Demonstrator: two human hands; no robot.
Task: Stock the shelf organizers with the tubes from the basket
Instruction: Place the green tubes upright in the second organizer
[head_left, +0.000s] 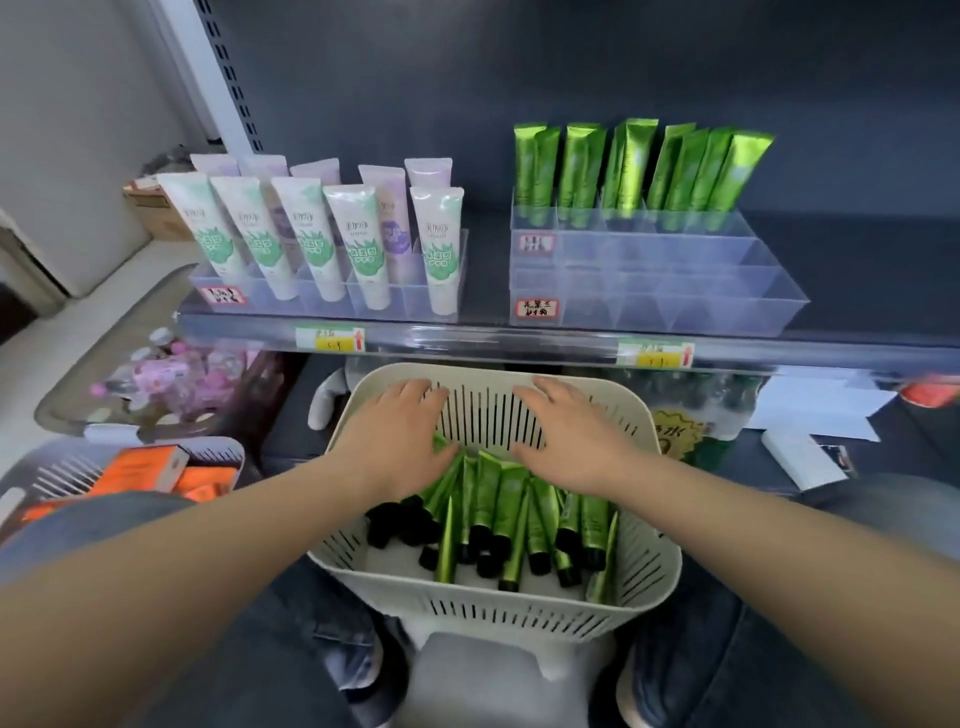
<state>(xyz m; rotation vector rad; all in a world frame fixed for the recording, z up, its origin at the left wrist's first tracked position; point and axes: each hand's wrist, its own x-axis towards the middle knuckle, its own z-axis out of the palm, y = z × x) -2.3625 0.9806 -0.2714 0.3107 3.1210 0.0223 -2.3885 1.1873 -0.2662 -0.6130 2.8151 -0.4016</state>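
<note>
Below the clear shelf organizer (649, 291), left hand (400, 441) and right hand (571, 441) hover spread, gripping nothing; green tubes (498, 499) in the basket (498, 603) lie under both palms, caps toward the person.

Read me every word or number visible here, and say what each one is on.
"5.9": left yellow price tag on the shelf edge, fairly legible.
Right yellow price tag: starts with "5", rest blurred.
Red-bordered labels on the clear organizers: handwritten characters, too blurred to read.
White tubes: print too small to read.
Green tubes in the basket: no readable text.
</note>
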